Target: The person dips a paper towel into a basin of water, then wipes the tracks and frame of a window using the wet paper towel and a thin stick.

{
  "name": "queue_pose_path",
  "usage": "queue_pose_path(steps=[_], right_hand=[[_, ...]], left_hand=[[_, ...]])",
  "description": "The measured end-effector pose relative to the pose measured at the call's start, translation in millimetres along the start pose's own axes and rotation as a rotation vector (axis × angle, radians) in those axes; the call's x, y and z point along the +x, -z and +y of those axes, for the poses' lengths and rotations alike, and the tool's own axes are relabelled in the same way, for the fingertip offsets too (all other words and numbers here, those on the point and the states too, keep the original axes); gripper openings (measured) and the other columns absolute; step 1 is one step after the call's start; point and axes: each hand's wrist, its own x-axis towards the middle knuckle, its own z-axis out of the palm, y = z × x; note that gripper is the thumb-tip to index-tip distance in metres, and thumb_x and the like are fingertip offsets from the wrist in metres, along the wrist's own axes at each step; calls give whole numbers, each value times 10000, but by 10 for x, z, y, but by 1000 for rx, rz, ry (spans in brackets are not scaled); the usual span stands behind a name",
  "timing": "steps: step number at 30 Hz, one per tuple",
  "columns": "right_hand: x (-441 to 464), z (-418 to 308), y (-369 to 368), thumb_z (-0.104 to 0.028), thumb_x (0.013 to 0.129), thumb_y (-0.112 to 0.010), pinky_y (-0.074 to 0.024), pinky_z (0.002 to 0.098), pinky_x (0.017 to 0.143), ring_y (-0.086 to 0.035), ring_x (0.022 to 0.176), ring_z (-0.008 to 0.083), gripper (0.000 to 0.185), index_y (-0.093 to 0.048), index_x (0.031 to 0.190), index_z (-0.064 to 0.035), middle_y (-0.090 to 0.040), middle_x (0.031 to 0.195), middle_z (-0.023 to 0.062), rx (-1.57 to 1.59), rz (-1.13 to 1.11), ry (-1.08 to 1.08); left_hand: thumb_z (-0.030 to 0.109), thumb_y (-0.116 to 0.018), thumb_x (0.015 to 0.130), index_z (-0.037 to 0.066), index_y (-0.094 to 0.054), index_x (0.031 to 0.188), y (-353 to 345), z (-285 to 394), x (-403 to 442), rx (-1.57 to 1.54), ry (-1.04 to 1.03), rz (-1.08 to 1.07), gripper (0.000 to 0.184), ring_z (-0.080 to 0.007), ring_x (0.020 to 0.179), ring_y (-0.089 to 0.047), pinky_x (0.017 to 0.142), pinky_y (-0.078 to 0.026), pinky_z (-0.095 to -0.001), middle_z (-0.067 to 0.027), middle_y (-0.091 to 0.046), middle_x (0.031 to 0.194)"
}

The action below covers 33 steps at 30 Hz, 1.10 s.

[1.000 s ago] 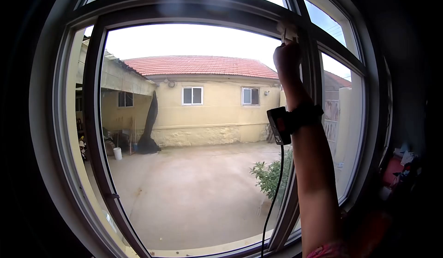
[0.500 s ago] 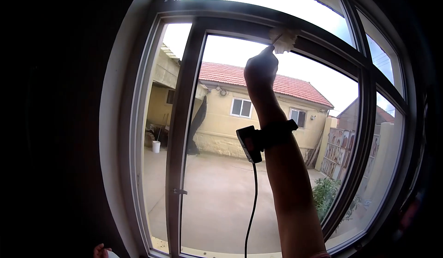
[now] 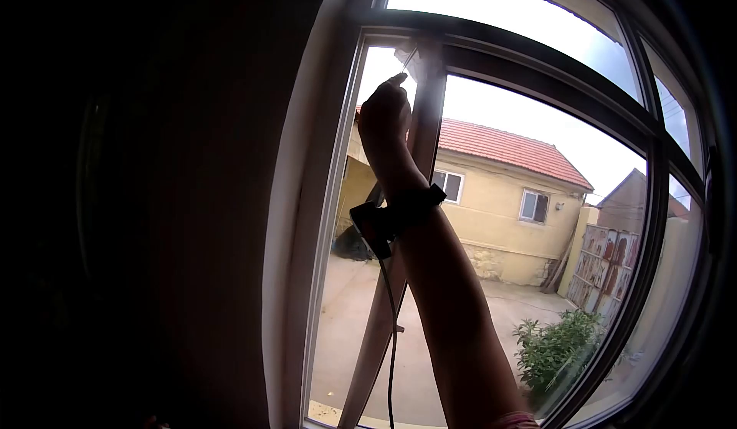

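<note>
So the right hand (image 3: 385, 112) is clenched around a thin handle (image 3: 409, 59), with its pale, fluffy head (image 3: 419, 65) up against the window frame (image 3: 430, 106), top left corner. Black gadget (image 3: 373, 228) strapped on the wrist, cable (image 3: 394, 352) dangling. Left hand (image 3: 156, 423): barely a sliver, can't tell its grip.

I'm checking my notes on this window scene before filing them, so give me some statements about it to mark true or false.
1. The raised right hand holds a thin-handled, pale fluffy duster. True.
2. A black strap circles the elbow. False: the black strap is near the right wrist.
3. A leafy green plant stands outdoors. True.
4. The roof tiles opposite are blue. False: the roof tiles are red.
</note>
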Motion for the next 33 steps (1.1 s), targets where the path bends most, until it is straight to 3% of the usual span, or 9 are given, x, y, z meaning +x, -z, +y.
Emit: queue_pose_path(steps=[7,11,18,21,23,25,29,31,33], right_hand=[[-80,-214,-34,4,744,-450,-509,340,589,-618,684,304,454,-388,1177,126,-590,733,229,377,-22,60],[-29,-110,-134,41,726,-418,-477,377,602,-593,678,347,275,-563,960,44,-585,702,225,777,152,54],[-344,258,185,-20,807,-437,-468,320,583,-598,619,235,260,-586,1020,-11,-609,695,141,630,188,43],[-740,376,548,-39,856,-417,-434,249,540,-533,546,115,279,-560,1095,-29,-552,604,62,914,15,-71],[-1030,423,778,-55,883,-404,-398,204,522,-447,541,45,298,-525,1156,-42,-465,567,3,1034,-117,-113],[-1279,468,961,-41,878,-407,-399,204,523,-442,540,49,316,-513,1175,-54,-463,574,2,1025,-144,-78],[-1916,473,1286,25,850,-425,-406,203,537,-437,555,60,382,-478,1218,-62,-451,605,4,1175,-334,-164],[-2268,481,1388,52,829,-427,-413,211,537,-443,554,77,397,-474,1214,-33,-441,610,15,1197,-301,-70],[-2512,488,1574,106,762,-438,-424,242,530,-469,537,118,452,-469,1201,7,-464,623,60,1081,-307,25]], left_hand=[[146,-545,828,10,-526,1105,69,47,115,55,-6,45,309,-209,844,-558,711,-479,-309,-130,-561,1020],[155,-539,833,13,-529,1106,30,92,136,91,-19,33,308,-207,845,-559,717,-477,-306,-128,-561,1028],[319,-429,890,22,-563,1079,-515,734,84,407,-34,-224,377,-184,878,-547,759,-443,-299,-103,-580,1001],[393,-296,923,10,-539,1088,-761,928,59,386,-114,-533,482,-222,949,-535,844,-408,-317,-138,-570,1025],[174,-503,856,29,-470,1083,-1014,990,65,359,1,-517,271,-126,724,-555,709,-414,-226,-77,-593,794],[58,-508,828,19,-454,1109,-1355,1201,13,154,-1,-775,289,-97,799,-532,668,-433,-227,-85,-575,945],[119,-516,851,54,-479,1101,-2120,1594,-169,32,-375,-895,262,-88,699,-529,616,-435,-219,-70,-566,914],[108,-532,845,62,-474,1122,-2457,1664,-153,45,-748,-835,286,-71,661,-519,600,-431,-197,-50,-555,912],[78,-541,836,53,-439,1160,-2650,1991,-286,56,-616,-904,341,-70,676,-533,588,-431,-179,-46,-544,949]])
